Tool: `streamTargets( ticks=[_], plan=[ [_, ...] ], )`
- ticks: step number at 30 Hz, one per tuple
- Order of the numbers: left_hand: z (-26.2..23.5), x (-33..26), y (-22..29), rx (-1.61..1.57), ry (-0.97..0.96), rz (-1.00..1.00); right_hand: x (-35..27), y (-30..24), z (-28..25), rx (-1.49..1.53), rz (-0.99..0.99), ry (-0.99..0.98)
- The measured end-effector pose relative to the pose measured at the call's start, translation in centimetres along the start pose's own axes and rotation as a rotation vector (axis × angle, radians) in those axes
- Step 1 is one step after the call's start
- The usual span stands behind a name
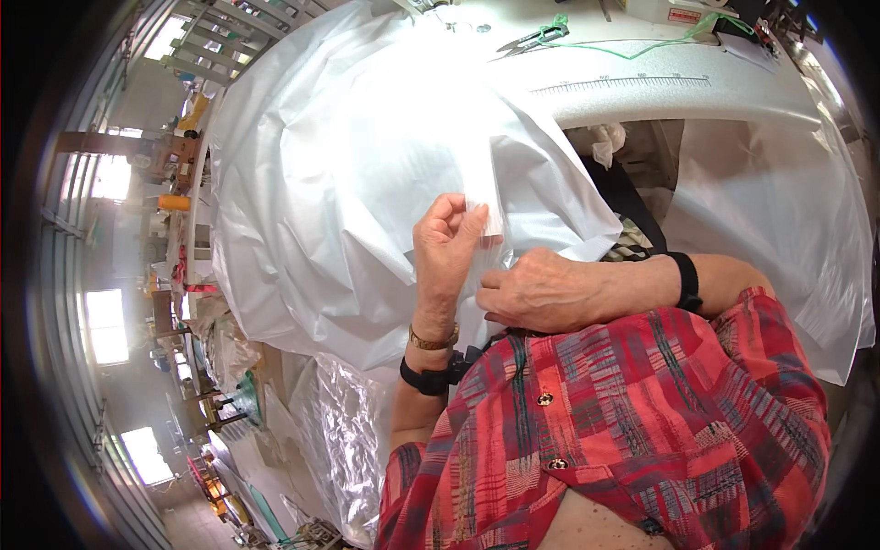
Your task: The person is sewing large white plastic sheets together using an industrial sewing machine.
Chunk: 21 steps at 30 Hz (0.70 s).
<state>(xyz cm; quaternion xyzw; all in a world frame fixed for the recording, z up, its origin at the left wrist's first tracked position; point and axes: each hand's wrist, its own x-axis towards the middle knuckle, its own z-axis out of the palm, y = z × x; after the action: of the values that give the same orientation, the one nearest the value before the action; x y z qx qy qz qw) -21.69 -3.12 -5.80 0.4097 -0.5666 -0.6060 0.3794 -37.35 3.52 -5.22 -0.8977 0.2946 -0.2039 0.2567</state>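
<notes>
A large, glossy white sheet (321,202), thin and creased, spreads over the work table and hangs toward me. Along its near part runs a narrow translucent strip (484,174). My left hand (446,240) pinches this strip between thumb and fingers, with fingertips showing through or behind it. Just below and to the right, my right hand (536,290) is closed, its fingers curled toward the strip's lower end; what lies in them is hidden. Both wrists wear black bands, and the left one also has a gold-coloured watch or bracelet (434,337).
At the far side, thread snips (532,39) on a green cord (632,53) lie on the pale table (770,92), beyond a printed ruler scale (623,84). More white sheeting (761,211) hangs at the right. Crinkled clear plastic (344,431) lies at lower left.
</notes>
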Motion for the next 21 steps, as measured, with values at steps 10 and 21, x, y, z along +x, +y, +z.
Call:
streamTargets(
  ticks=[10,21],
  plan=[
    [-0.3,-0.5,1.1,-0.058,0.052,0.011,-6.7,2.6,-7.0,-0.545,0.42,0.502],
    [1.4,-0.1,3.2,0.107,-0.033,0.022,-3.2,0.8,-6.2,0.063,0.267,0.165]
  ],
)
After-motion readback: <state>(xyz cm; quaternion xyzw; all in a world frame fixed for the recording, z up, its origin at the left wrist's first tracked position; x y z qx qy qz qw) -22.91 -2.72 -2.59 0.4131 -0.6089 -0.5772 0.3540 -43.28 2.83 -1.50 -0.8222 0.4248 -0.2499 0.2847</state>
